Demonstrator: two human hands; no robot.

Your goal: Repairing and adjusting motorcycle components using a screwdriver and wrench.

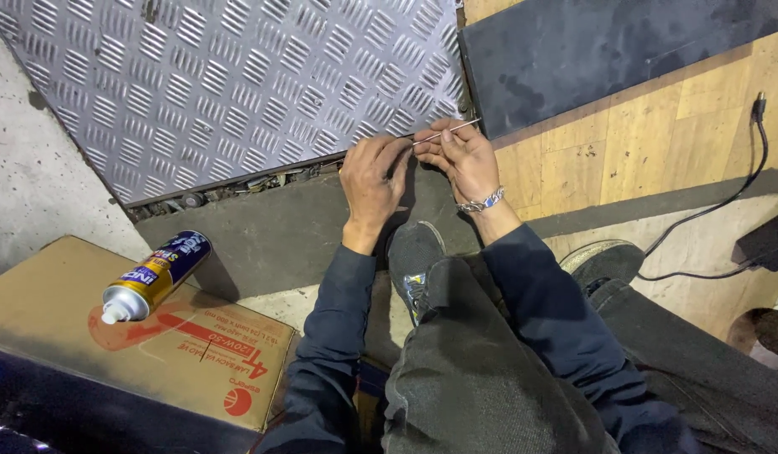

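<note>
My left hand (374, 181) and my right hand (459, 157) meet just above my raised knee, fingertips pinched together on a thin metal rod (448, 132) that sticks out up and to the right. The right wrist wears a metal chain bracelet (481, 202). Both hands hover over a dark floor strip next to the edge of a diamond-pattern metal plate (221, 84). Both arms are in dark sleeves.
A spray can (153, 277) lies on its side on a flat cardboard box (153, 345) at lower left. A dark mat (608, 42) lies on a wooden floor at upper right. A black cable (734, 193) runs to a black device (772, 244) at the right edge.
</note>
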